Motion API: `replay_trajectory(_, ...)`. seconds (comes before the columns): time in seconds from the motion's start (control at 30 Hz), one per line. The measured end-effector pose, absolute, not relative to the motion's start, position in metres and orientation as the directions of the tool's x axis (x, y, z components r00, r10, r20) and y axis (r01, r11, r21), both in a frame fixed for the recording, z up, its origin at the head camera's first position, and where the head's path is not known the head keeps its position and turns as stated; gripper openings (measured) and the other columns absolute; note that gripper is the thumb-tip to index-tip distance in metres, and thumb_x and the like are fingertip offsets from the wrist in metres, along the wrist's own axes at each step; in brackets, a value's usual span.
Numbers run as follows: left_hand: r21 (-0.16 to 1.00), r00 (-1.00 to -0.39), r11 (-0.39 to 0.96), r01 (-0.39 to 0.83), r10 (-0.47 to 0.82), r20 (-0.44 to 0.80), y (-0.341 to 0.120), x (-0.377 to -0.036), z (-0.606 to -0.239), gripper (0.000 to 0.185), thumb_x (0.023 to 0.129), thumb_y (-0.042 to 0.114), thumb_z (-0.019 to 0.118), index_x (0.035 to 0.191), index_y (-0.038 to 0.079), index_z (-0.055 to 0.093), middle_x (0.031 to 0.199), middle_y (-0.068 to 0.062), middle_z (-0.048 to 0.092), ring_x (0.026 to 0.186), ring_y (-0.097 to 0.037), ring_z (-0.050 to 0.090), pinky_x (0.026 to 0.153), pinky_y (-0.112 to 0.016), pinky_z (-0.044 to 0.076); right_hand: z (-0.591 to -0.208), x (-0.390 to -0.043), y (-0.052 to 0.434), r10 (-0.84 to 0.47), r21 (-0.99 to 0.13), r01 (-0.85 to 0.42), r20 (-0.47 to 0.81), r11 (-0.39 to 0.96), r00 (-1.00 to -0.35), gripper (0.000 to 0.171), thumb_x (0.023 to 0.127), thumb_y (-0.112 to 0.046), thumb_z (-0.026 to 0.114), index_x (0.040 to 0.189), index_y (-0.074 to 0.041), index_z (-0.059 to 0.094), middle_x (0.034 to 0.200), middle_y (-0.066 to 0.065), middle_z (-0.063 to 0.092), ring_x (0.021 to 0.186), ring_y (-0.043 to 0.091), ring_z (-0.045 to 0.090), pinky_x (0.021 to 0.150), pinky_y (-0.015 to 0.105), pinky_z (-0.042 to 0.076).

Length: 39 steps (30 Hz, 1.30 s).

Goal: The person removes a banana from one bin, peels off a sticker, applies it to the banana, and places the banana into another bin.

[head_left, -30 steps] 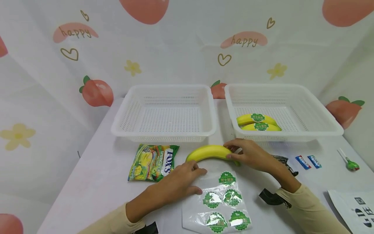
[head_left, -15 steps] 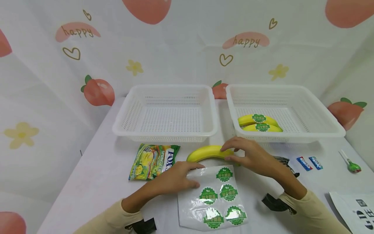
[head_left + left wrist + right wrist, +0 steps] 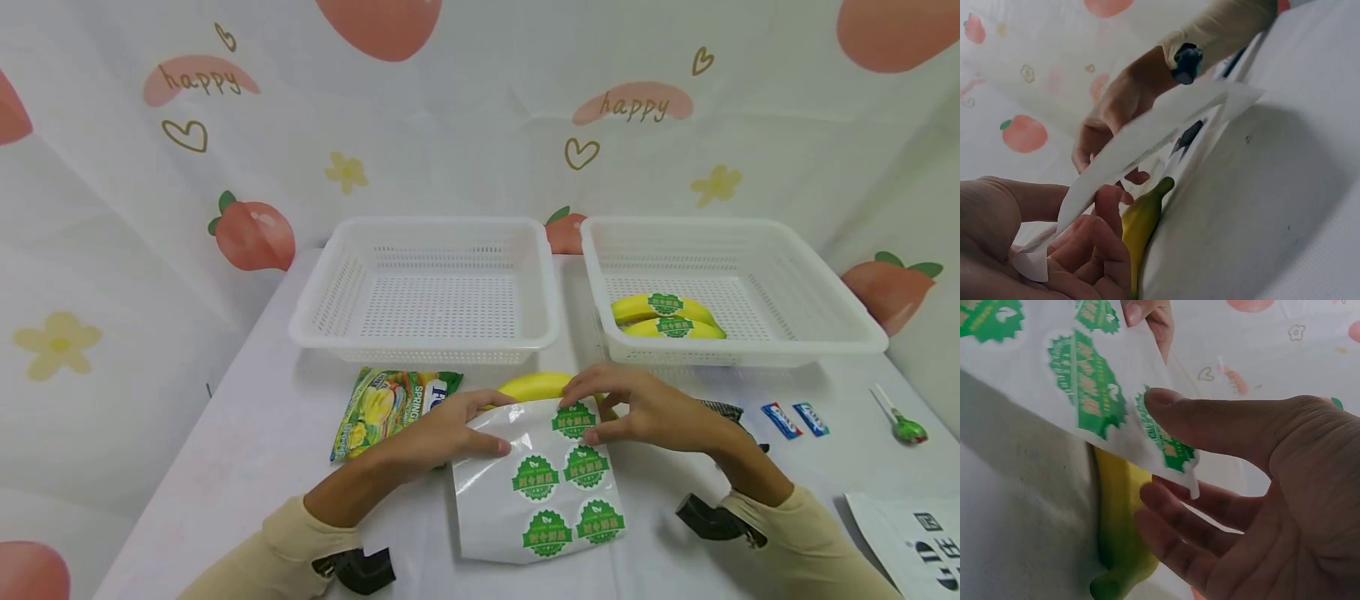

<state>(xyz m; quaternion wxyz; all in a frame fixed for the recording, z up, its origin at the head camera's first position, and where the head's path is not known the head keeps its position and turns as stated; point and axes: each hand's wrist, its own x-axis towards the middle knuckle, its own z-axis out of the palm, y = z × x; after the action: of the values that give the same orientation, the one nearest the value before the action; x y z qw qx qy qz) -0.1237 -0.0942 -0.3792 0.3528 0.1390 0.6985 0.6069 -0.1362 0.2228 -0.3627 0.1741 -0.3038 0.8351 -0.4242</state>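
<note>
My left hand [image 3: 438,433] pinches the left edge of a white sheet of round green stickers [image 3: 487,512], thumb on its front and fingers behind. At the sheet's top right corner, my right hand [image 3: 645,408] has its thumb on the front by a green sticker [image 3: 1160,434] and its fingers behind the edge. The sheet is tilted up and bends in the left wrist view. Behind it a yellow banana [image 3: 536,385] lies on the table, its lower part hidden; in the right wrist view its greenish end shows below the sheet.
Two white plastic baskets stand behind, the left basket [image 3: 423,343] and the right basket [image 3: 750,343], which holds bananas [image 3: 637,308] with green stickers. A Fox's candy bag [image 3: 382,408] lies left. Small wrapped candies [image 3: 782,420], a lollipop [image 3: 909,430] and a white printed packet [image 3: 900,533] lie right.
My left hand has lifted the sticker sheet and brought it up over the banana's front. My right hand has shifted from the banana to the sheet's top right corner.
</note>
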Motion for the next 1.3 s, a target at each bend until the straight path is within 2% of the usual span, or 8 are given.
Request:
replay_trajectory(0.2,0.942,-0.706,0.145,-0.302,0.63,-0.323,-0.094,-0.125,-0.379,0.062,0.092,0.005,0.075,0.15,0.006,0.053,0.115,-0.014,0.076,0.09,-0.026,0.079,0.079,-0.041,0.064,-0.365,-0.137,0.224,-0.682,-0.87,-0.292,-0.067,0.397,-0.728,0.043,0.091,-0.014,0.084,0.131,-0.017,0.071,0.132,0.008,0.066,0.099,0.021,0.065,0.083,0.028,0.058)
replay_trajectory(0.4,0.943,-0.701,0.162,-0.291,0.635,-0.326,-0.094,-0.124,-0.379,0.064,0.092,0.006,0.076,0.151,0.006,0.052,0.115,-0.012,0.076,0.091,-0.026,0.079,0.08,-0.04,0.064,-0.365,-0.139,0.225,-0.685,-0.878,-0.278,-0.074,0.389,-0.725,0.035,0.093,-0.013,0.082,0.127,-0.015,0.072,0.123,0.007,0.068,0.092,0.018,0.063,0.076,0.025,0.054)
replay_trajectory(0.67,0.943,-0.7,0.214,-0.253,0.633,-0.331,-0.094,-0.124,-0.381,0.064,0.092,0.007,0.077,0.151,0.007,0.054,0.114,-0.011,0.077,0.091,-0.026,0.079,0.079,-0.04,0.064,-0.364,-0.139,0.225,-0.667,-0.862,-0.275,-0.094,0.427,-0.739,0.008,0.098,-0.017,0.077,0.106,-0.018,0.076,0.107,0.004,0.07,0.093,0.017,0.065,0.079,0.025,0.055)
replay_trajectory(0.77,0.946,-0.717,0.271,-0.175,0.624,-0.311,-0.093,-0.124,-0.384,0.061,0.09,0.01,0.08,0.147,0.008,0.058,0.121,-0.011,0.073,0.089,-0.023,0.078,0.076,-0.037,0.064,-0.364,-0.139,0.225,-0.658,-0.838,-0.297,-0.094,0.457,-0.747,0.001,0.099,-0.02,0.076,0.1,-0.021,0.076,0.11,0.001,0.071,0.102,0.019,0.065,0.087,0.026,0.055)
replay_trajectory(0.87,0.94,-0.739,0.336,-0.061,0.617,-0.269,-0.092,-0.124,-0.388,0.059,0.088,0.012,0.082,0.143,0.01,0.062,0.13,-0.011,0.068,0.096,-0.02,0.073,0.079,-0.034,0.063,-0.363,-0.138,0.225,-0.651,-0.817,-0.322,-0.083,0.477,-0.755,0.004,0.1,-0.024,0.076,0.098,-0.021,0.076,0.119,-0.001,0.073,0.113,0.023,0.064,0.096,0.03,0.055)
replay_trajectory(1.0,0.914,-0.753,0.4,0.07,0.622,-0.215,-0.09,-0.122,-0.391,0.057,0.088,0.014,0.083,0.142,0.015,0.065,0.143,-0.009,0.064,0.125,-0.026,0.063,0.105,-0.044,0.054,-0.363,-0.137,0.225,-0.651,-0.801,-0.353,-0.06,0.484,-0.757,0.01,0.1,-0.029,0.076,0.097,-0.019,0.076,0.131,0.0,0.071,0.126,0.028,0.062,0.105,0.038,0.052)
replay_trajectory(1.13,0.861,-0.75,0.472,0.189,0.636,-0.183,-0.087,-0.118,-0.392,0.057,0.087,0.016,0.085,0.141,0.017,0.066,0.147,-0.005,0.064,0.14,-0.033,0.056,0.116,-0.055,0.043,-0.363,-0.136,0.224,-0.652,-0.796,-0.371,-0.039,0.478,-0.757,0.007,0.1,-0.027,0.075,0.098,-0.021,0.076,0.131,0.001,0.07,0.125,0.026,0.063,0.106,0.038,0.051)
replay_trajectory(1.3,0.79,-0.71,0.526,0.315,0.683,-0.172,-0.083,-0.112,-0.394,0.06,0.089,0.02,0.086,0.145,0.017,0.064,0.144,-0.001,0.067,0.132,-0.024,0.062,0.111,-0.045,0.05,-0.364,-0.134,0.223,-0.651,-0.808,-0.393,0.014,0.439,-0.759,0.004,0.101,-0.021,0.074,0.098,-0.022,0.075,0.123,0.006,0.072,0.116,0.018,0.065,0.101,0.033,0.052)
